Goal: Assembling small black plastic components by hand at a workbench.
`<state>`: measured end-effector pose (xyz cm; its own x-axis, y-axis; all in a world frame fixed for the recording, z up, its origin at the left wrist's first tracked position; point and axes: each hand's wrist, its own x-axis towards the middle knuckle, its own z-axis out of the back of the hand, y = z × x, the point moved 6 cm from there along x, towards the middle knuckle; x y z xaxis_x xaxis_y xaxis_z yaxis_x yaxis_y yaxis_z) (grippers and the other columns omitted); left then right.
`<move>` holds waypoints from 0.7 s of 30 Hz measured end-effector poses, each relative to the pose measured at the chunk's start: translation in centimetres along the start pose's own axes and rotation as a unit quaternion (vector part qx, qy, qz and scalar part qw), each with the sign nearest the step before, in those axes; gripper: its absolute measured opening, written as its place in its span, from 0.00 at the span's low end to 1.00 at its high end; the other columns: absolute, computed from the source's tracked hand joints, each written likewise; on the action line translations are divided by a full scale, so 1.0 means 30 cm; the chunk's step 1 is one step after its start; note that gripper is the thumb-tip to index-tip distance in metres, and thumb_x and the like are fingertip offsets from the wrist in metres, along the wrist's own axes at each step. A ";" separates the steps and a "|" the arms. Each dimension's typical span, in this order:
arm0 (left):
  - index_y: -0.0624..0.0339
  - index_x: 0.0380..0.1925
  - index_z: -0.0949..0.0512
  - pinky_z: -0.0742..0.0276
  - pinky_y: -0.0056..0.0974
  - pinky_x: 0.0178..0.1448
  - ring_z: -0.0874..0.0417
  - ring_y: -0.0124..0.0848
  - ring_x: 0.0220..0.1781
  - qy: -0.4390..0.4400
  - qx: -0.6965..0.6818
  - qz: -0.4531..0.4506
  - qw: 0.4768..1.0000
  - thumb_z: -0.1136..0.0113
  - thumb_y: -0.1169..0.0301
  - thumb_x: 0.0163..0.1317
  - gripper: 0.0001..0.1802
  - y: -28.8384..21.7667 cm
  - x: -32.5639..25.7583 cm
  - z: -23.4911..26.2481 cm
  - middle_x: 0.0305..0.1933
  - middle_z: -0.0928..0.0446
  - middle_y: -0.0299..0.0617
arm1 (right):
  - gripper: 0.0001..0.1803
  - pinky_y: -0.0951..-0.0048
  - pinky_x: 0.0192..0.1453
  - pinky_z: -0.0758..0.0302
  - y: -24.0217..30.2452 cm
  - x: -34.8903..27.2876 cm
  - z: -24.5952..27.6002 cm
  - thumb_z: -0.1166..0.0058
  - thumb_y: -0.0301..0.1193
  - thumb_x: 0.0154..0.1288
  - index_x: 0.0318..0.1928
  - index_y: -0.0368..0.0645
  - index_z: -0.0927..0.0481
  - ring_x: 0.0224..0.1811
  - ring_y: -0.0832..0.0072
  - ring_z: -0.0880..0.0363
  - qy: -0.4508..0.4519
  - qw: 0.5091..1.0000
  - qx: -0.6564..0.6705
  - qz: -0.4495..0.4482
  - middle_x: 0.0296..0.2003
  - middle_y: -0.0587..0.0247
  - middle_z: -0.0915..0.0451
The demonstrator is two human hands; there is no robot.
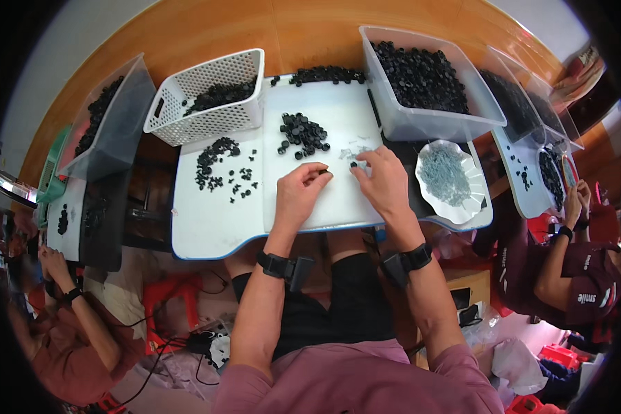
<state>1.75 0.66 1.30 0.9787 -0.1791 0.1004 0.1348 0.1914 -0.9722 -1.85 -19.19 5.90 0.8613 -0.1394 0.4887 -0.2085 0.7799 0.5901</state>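
With a clock face centred between the two hands and twelve pointing away from the person, a small black piece (328,172) sat at the tips of the left hand (301,190), whose thumb and forefinger were pinched together on it. The right hand (385,178) lay toward three o'clock, thumb and forefinger curled toward another black piece (354,164) on the table; whether they gripped it could not be told. Just past that piece, at one o'clock, lay a few thin pale pins (355,148). A heap of round black parts (303,134) stood between ten and eleven, and loose black bits (217,162) were scattered at nine on the white table (214,224). Farther out, a white basket (203,121) held black parts at ten, a row of black parts (328,74) ran along the far edge at twelve, and a clear tub (441,124) full of them stood between one and two. At three, a white fluted dish (431,207) held a pile of thin pale-blue pieces (445,172). Co-workers sat at eight (83,331) and at four.
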 end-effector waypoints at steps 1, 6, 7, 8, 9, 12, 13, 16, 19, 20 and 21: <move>0.68 0.49 0.15 0.19 0.29 0.48 0.13 0.23 0.43 -0.010 -0.016 0.001 1.000 0.29 0.74 0.66 0.13 -0.004 0.005 0.008 0.40 0.11 0.41 | 0.10 0.54 0.45 0.22 0.031 0.008 -0.023 0.32 0.28 0.58 0.40 0.41 0.14 0.40 0.52 0.19 0.008 0.996 -0.081 0.042 0.37 0.53 0.20; 0.66 0.48 0.13 0.20 0.28 0.46 0.17 0.20 0.40 -0.014 -0.040 -0.019 0.999 0.28 0.73 0.65 0.13 0.006 -0.015 -0.015 0.39 0.12 0.36 | 0.09 0.54 0.48 0.25 0.031 -0.018 -0.032 0.32 0.27 0.53 0.36 0.42 0.16 0.42 0.52 0.21 -0.017 0.992 -0.081 0.091 0.34 0.55 0.22; 0.65 0.48 0.13 0.20 0.28 0.46 0.18 0.19 0.39 -0.030 -0.044 -0.021 0.998 0.28 0.73 0.65 0.13 0.004 -0.019 -0.007 0.39 0.13 0.35 | 0.09 0.54 0.48 0.25 0.036 -0.024 -0.036 0.32 0.27 0.54 0.37 0.41 0.15 0.42 0.53 0.21 0.003 0.997 -0.049 0.055 0.34 0.54 0.22; 0.65 0.48 0.13 0.20 0.28 0.46 0.18 0.19 0.38 -0.048 -0.049 -0.020 0.997 0.28 0.73 0.65 0.13 0.006 -0.021 0.011 0.39 0.13 0.34 | 0.09 0.54 0.48 0.25 0.050 -0.023 -0.052 0.31 0.27 0.54 0.37 0.41 0.15 0.42 0.53 0.20 0.030 0.999 -0.022 0.034 0.34 0.54 0.22; 0.65 0.48 0.13 0.20 0.28 0.46 0.18 0.19 0.38 -0.058 -0.060 -0.016 0.996 0.28 0.73 0.66 0.13 0.006 -0.023 0.007 0.39 0.13 0.34 | 0.10 0.54 0.47 0.25 0.048 -0.031 -0.059 0.31 0.28 0.54 0.37 0.40 0.16 0.42 0.53 0.20 0.057 0.998 -0.004 0.007 0.34 0.54 0.22; 0.64 0.47 0.13 0.21 0.29 0.42 0.20 0.21 0.35 -0.118 -0.148 -0.034 0.981 0.26 0.72 0.64 0.13 0.012 -0.023 0.027 0.38 0.12 0.38 | 0.10 0.54 0.46 0.24 0.077 -0.060 -0.118 0.31 0.28 0.55 0.38 0.40 0.15 0.41 0.53 0.20 0.038 0.998 -0.003 0.053 0.34 0.55 0.22; 0.64 0.47 0.13 0.21 0.29 0.42 0.20 0.21 0.35 -0.120 -0.144 -0.036 0.982 0.26 0.72 0.64 0.13 0.007 -0.017 0.040 0.38 0.12 0.38 | 0.10 0.54 0.46 0.24 0.082 -0.065 -0.119 0.31 0.28 0.55 0.38 0.40 0.15 0.41 0.53 0.20 0.037 0.998 0.001 0.055 0.34 0.55 0.22; 0.62 0.48 0.13 0.21 0.30 0.42 0.18 0.21 0.35 -0.147 0.028 -0.115 0.982 0.28 0.69 0.66 0.13 -0.078 0.030 0.120 0.37 0.12 0.38 | 0.11 0.55 0.46 0.25 0.080 -0.079 -0.095 0.30 0.27 0.55 0.40 0.42 0.14 0.40 0.53 0.21 -0.011 0.999 0.025 0.040 0.33 0.55 0.22; 0.63 0.47 0.12 0.18 0.35 0.43 0.13 0.27 0.36 -0.197 0.134 -0.177 0.955 0.30 0.68 0.67 0.12 -0.215 0.179 0.296 0.36 0.11 0.42 | 0.09 0.61 0.43 0.25 0.059 -0.075 -0.057 0.32 0.25 0.59 0.41 0.41 0.14 0.35 0.58 0.21 -0.066 0.995 0.077 0.014 0.33 0.56 0.21; 0.65 0.50 0.14 0.18 0.39 0.47 0.11 0.38 0.39 -0.215 0.130 -0.142 0.957 0.31 0.69 0.67 0.15 -0.239 0.241 0.360 0.38 0.12 0.49 | 0.07 0.65 0.40 0.26 0.040 -0.074 -0.041 0.33 0.24 0.62 0.41 0.40 0.14 0.33 0.64 0.22 -0.106 0.984 0.139 -0.037 0.33 0.57 0.20; 0.65 0.54 0.18 0.19 0.43 0.53 0.13 0.48 0.47 -0.203 0.160 -0.240 0.936 0.30 0.71 0.63 0.19 -0.337 0.269 0.396 0.46 0.14 0.54 | 0.06 0.69 0.38 0.27 0.012 -0.075 -0.026 0.34 0.23 0.65 0.41 0.38 0.14 0.31 0.69 0.24 -0.149 0.965 0.196 -0.088 0.33 0.59 0.20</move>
<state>10.11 8.75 14.46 0.7625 0.0507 0.6450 0.5504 0.4732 -0.6879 -3.51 -18.12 4.49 0.7396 -0.4644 0.4872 -0.2808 0.4450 0.8504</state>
